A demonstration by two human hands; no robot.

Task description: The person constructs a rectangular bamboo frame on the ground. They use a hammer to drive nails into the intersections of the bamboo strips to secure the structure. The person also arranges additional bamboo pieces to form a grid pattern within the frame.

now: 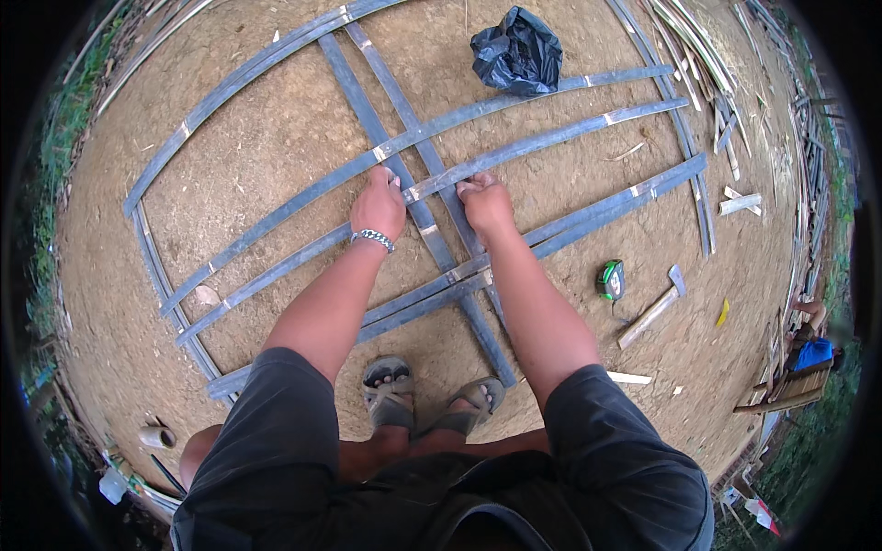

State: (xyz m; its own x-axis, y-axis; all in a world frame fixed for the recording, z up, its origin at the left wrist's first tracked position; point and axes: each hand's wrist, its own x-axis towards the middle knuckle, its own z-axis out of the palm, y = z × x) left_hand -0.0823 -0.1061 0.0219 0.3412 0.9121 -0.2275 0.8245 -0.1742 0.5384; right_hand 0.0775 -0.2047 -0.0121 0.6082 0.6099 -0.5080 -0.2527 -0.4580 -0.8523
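Note:
Dark-coated bamboo strips lie crossed in a lattice on the ground. My left hand point(378, 206) is closed at one long crosswise bamboo strip point(551, 139), near the middle of the lattice. A silvery chain bracelet point(372, 240) circles that wrist. To the right, my right hand point(488, 208) pinches the same strip, thumb and fingers pressed together. Between my hands the strip crosses two lengthwise strips point(372, 119). Another crosswise strip point(294, 204) runs just beyond. Two strips point(588, 213) lie close together on the near side. My palms hide the fingers' undersides.
A black plastic bag point(517, 53) sits beyond the lattice's middle. At right lie a green-and-black tape measure point(610, 279) and a wooden-handled hatchet-like tool point(654, 308). Split bamboo point(703, 50) is heaped at far right. A person in blue point(814, 354) is at the right edge.

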